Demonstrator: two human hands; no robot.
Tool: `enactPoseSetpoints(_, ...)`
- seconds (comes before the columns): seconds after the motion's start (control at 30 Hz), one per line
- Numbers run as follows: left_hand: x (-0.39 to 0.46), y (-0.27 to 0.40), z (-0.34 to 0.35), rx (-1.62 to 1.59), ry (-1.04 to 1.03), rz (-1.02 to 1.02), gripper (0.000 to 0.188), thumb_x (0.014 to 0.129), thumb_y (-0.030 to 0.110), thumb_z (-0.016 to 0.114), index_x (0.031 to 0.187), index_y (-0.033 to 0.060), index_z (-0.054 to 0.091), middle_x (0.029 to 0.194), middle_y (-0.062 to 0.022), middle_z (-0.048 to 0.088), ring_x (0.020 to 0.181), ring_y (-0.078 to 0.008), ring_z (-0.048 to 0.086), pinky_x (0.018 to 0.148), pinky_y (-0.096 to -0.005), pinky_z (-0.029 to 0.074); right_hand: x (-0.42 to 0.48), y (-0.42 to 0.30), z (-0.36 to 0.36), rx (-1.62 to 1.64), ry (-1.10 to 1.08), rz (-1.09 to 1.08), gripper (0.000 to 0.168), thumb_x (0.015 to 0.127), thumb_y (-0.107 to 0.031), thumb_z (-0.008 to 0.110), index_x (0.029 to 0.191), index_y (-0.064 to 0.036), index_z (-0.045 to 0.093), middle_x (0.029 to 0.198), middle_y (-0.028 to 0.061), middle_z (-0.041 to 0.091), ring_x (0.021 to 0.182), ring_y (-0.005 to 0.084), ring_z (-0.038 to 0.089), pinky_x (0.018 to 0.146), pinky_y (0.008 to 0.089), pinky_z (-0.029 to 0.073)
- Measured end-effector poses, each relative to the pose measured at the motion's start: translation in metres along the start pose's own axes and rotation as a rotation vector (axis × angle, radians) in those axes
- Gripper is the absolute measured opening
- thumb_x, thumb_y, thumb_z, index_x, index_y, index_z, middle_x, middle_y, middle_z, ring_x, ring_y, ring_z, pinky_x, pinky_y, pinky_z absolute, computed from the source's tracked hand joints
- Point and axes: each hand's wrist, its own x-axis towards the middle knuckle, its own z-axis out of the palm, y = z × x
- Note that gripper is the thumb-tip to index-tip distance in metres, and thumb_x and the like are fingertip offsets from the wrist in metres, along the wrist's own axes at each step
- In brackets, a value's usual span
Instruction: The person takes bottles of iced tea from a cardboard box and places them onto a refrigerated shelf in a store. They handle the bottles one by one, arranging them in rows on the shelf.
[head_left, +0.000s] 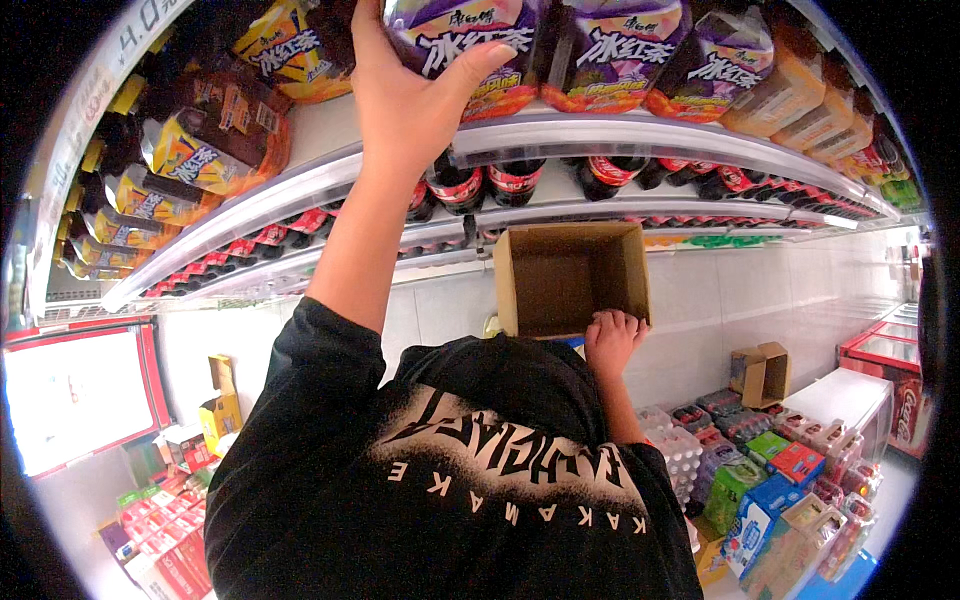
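At the top of the view, my left hand (409, 101) is closed around a purple-labelled iced tea bottle (502, 82), its thumb lying across the front of the label. The bottle's top is cut off by the picture's edge. More purple-labelled bottles (616, 56) stand to its right on the upper shelf (570, 135). Lower down, in front of my black shirt, my right hand (613, 341) grips the near right rim of an open cardboard box (504, 281). The box's mouth faces up and I see nothing inside.
Yellow-labelled tea bottles (199, 154) line the shelf at left. Red-labelled cola bottles (517, 180) fill the shelf below. Shrink-wrapped drink packs (806, 465) and a small open carton (761, 375) are stacked at lower right. Red packs (161, 525) stand at lower left.
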Motion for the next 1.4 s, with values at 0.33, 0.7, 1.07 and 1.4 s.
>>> enactPoseSetpoints(0.33,0.000,-0.002,-0.001,0.044,-0.019,0.044,0.104,0.080,0.020,0.086,0.155,-0.0048,0.019,0.137,-0.0228,0.052,0.124,-0.0288,0.057,0.103,-0.0386,0.047,0.000,0.006,0.006,-0.023,-0.017,-0.007,0.018,0.084,-0.025,0.061,0.095,-0.017,0.073,0.101,0.0050,0.069,0.106,0.0334,0.057,0.113,0.0595,0.031)
enactPoseSetpoints(0.7,-0.014,0.004,0.001,0.250,0.037,0.228,0.114,0.077,0.018,0.087,0.157,-0.0022,0.008,0.145,-0.0261,0.040,0.135,-0.0319,0.042,0.110,-0.0425,0.038,-0.002,0.009,-0.010,0.082,-0.121,0.033,0.029,0.094,-0.034,0.061,0.114,-0.014,0.067,0.122,0.0085,0.066,0.123,0.0366,0.053,0.114,0.0587,0.030)
enactPoseSetpoints(1.07,-0.041,0.001,0.011,0.779,0.125,0.735,0.051,0.075,0.023,0.080,0.125,0.0260,0.068,0.150,-0.0190,0.042,0.136,-0.0447,0.034,0.108,-0.0616,0.030,0.133,-0.053,-0.138,0.382,0.374,-0.320,0.061,0.087,-0.019,0.071,0.143,-0.007,0.051,0.156,0.0258,0.034,0.139,0.0489,0.037,0.114,0.0579,0.032)
enactPoseSetpoints(1.4,-0.029,-0.006,0.018,0.710,0.048,0.544,0.113,0.082,0.033,0.084,0.157,-0.0013,0.006,0.152,-0.0479,0.004,0.138,-0.0675,0.019,0.112,-0.0658,0.028,0.279,-0.125,-0.222,0.223,0.801,-0.486,0.092,0.087,-0.050,0.074,0.155,-0.004,0.033,0.160,0.0391,0.010,0.143,0.0623,0.015,0.115,0.0663,0.020)
